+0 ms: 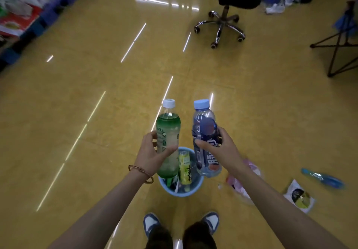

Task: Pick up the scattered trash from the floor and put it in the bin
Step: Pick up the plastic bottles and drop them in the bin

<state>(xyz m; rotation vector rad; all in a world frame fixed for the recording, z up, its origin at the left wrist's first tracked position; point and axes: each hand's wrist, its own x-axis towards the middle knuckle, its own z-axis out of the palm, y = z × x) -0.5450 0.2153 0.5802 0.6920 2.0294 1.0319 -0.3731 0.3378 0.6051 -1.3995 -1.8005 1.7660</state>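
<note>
Two bottles hang above the bin (182, 194): green bottle (168, 130) in left grip (150, 156), blue bottle (203, 124) in right grip (219, 150).

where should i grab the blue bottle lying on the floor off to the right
Take the floor bottle around its middle, coming straight down from above with the fingers across its narrow width. It lies flat on its side, long and slim, so the tapering ends give less to hold. The right hand is nearest, but would first need to drop its drinks bottle into the bin.
</note>
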